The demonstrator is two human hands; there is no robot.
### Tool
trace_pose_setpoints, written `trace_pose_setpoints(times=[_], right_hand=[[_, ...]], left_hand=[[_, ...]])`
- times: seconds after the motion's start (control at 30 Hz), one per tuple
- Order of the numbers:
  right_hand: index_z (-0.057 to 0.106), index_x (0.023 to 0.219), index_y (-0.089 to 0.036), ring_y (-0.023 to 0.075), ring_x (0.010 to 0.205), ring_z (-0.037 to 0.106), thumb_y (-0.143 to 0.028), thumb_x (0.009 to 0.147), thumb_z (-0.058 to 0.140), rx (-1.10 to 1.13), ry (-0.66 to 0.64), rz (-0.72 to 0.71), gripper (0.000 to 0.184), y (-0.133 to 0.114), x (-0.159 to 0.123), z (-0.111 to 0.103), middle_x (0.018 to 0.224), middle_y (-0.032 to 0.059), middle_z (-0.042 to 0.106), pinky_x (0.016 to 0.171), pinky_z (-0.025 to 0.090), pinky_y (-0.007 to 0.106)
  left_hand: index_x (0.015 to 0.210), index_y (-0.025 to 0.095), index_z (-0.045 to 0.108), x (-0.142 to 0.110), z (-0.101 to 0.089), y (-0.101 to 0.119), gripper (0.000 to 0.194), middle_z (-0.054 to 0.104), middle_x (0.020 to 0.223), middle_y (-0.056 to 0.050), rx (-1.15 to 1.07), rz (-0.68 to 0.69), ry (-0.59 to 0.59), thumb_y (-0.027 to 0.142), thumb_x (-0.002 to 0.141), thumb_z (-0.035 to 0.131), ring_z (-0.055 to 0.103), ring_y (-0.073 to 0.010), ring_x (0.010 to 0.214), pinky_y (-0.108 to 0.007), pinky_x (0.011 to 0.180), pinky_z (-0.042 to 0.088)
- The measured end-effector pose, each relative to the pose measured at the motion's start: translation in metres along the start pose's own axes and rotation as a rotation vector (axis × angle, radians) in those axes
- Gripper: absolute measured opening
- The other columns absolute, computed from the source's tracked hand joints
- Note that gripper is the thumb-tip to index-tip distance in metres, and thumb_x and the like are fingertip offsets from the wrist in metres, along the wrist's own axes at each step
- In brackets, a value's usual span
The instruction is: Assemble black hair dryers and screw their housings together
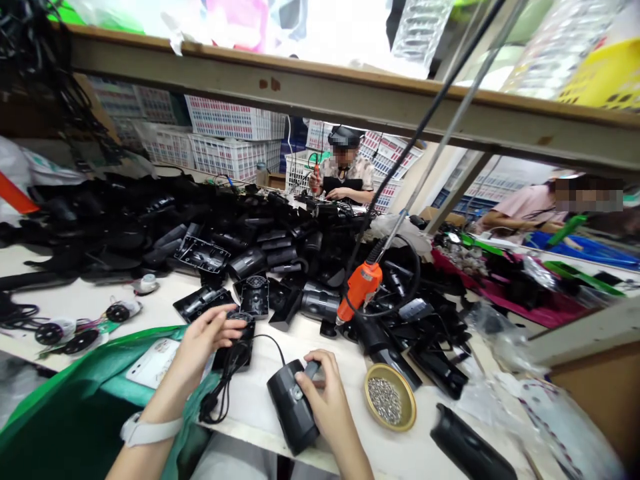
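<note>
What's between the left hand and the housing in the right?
A thin black cable arches across the gap to the housing; a cord bundle lies below the left hand in the picture. Nothing else visible blocks it.

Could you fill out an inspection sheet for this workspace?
Surface: white table, largely covered.
Job's things: black housing in hand; bowl of screws; orange screwdriver hanging above.
Clutter: heaped black parts; wired round parts at left.
Hands: right hand grips the housing; left hand open near the bundled cord, contact unclear.
Cables: bundled cord; thin cord running to the housing.
Surroundings: shelf overhead, crates, two people working.
</note>
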State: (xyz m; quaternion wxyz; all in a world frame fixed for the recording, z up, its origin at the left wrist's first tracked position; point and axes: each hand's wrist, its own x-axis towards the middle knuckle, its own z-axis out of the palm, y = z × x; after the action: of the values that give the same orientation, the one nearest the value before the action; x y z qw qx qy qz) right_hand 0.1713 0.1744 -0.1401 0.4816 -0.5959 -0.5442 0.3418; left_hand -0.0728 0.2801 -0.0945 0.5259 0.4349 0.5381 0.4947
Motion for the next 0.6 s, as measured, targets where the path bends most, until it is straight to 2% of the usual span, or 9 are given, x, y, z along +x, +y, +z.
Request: trace_pose_setpoints(times=[0.1, 0.17, 0.2, 0.27, 0.33, 0.4, 0.43, 0.53, 0.6], right_hand=[[0.064, 0.104, -0.025, 0.0238, 0.107, 0.062, -0.035, 0.089, 0.066, -0.046, 0.026, 0.001, 0.018, -0.002, 0.001, 0.004, 0.109, 0.0047, 0.063, 0.090, 0.053, 0.033], [0.065, 0.106, -0.025, 0.0245, 0.108, 0.063, -0.038, 0.090, 0.065, -0.072, 0.050, 0.000, 0.020, -0.003, 0.001, 0.006, 0.110, 0.0053, 0.064, 0.092, 0.052, 0.035], [0.065, 0.109, -0.025, 0.0255, 0.112, 0.062, -0.040, 0.091, 0.064, -0.078, 0.063, -0.001, 0.023, -0.003, 0.000, 0.006, 0.114, 0.0066, 0.064, 0.094, 0.052, 0.036], [0.065, 0.116, -0.025, 0.0272, 0.119, 0.060, -0.049, 0.093, 0.060, -0.144, 0.109, -0.017, 0.034, -0.003, -0.002, -0.002, 0.124, 0.0096, 0.064, 0.094, 0.052, 0.037], [0.066, 0.117, -0.023, 0.0286, 0.116, 0.063, -0.059, 0.094, 0.051, -0.270, 0.194, -0.015, 0.044, -0.001, -0.003, -0.022, 0.124, 0.0125, 0.066, 0.090, 0.053, 0.038], [0.068, 0.108, -0.021, 0.0301, 0.099, 0.068, -0.062, 0.095, 0.044, -0.413, 0.285, 0.033, 0.049, 0.004, -0.005, -0.053, 0.109, 0.0142, 0.071, 0.083, 0.053, 0.041], [0.069, 0.100, -0.021, 0.0311, 0.090, 0.068, -0.061, 0.094, 0.044, -0.472, 0.313, 0.073, 0.048, 0.007, -0.006, -0.070, 0.099, 0.0141, 0.073, 0.080, 0.051, 0.043], [0.072, 0.083, -0.025, 0.0322, 0.070, 0.067, -0.046, 0.088, 0.054, -0.629, 0.273, 0.200, 0.028, 0.021, -0.009, -0.112, 0.075, 0.0111, 0.072, 0.065, 0.045, 0.041], [0.073, 0.074, -0.027, 0.0305, 0.059, 0.064, -0.034, 0.078, 0.063, -0.703, 0.192, 0.251, 0.013, 0.030, -0.011, -0.126, 0.062, 0.0081, 0.069, 0.058, 0.039, 0.037]], left_hand=[[0.109, 0.017, 0.064, -0.020, 0.005, 0.003, 0.044, 0.076, 0.084, -0.006, 0.000, 0.153, 0.225, 0.053, 0.084, 0.066, 0.070, -0.0204, 0.078, -0.028, 0.067, 0.052], [0.103, 0.020, 0.067, -0.045, 0.016, -0.001, 0.030, 0.073, 0.081, -0.002, 0.024, 0.256, 0.297, 0.047, 0.090, 0.063, 0.066, -0.0185, 0.078, -0.028, 0.074, 0.051], [0.101, 0.021, 0.068, -0.059, 0.022, -0.005, 0.026, 0.072, 0.080, -0.001, 0.042, 0.295, 0.291, 0.044, 0.091, 0.064, 0.065, -0.0180, 0.078, -0.028, 0.077, 0.051], [0.099, 0.023, 0.070, -0.086, 0.033, -0.015, 0.017, 0.069, 0.076, 0.001, 0.093, 0.429, 0.185, 0.037, 0.097, 0.060, 0.065, -0.0169, 0.077, -0.027, 0.079, 0.050], [0.102, 0.025, 0.070, -0.104, 0.041, -0.025, 0.015, 0.069, 0.075, 0.002, 0.156, 0.590, -0.026, 0.027, 0.100, 0.055, 0.066, -0.0160, 0.073, -0.026, 0.074, 0.051], [0.104, 0.027, 0.070, -0.114, 0.045, -0.035, 0.018, 0.070, 0.075, 0.001, 0.211, 0.677, -0.199, 0.023, 0.102, 0.052, 0.067, -0.0161, 0.071, -0.026, 0.070, 0.052], [0.103, 0.027, 0.070, -0.117, 0.046, -0.040, 0.019, 0.070, 0.074, 0.000, 0.225, 0.677, -0.239, 0.025, 0.103, 0.051, 0.067, -0.0166, 0.071, -0.027, 0.069, 0.052], [0.098, 0.027, 0.071, -0.123, 0.050, -0.052, 0.024, 0.069, 0.070, -0.001, 0.219, 0.567, -0.206, 0.036, 0.104, 0.050, 0.066, -0.0184, 0.068, -0.030, 0.070, 0.052], [0.096, 0.028, 0.072, -0.125, 0.053, -0.059, 0.027, 0.068, 0.068, -0.001, 0.213, 0.504, -0.165, 0.042, 0.104, 0.051, 0.065, -0.0195, 0.068, -0.032, 0.074, 0.052]])
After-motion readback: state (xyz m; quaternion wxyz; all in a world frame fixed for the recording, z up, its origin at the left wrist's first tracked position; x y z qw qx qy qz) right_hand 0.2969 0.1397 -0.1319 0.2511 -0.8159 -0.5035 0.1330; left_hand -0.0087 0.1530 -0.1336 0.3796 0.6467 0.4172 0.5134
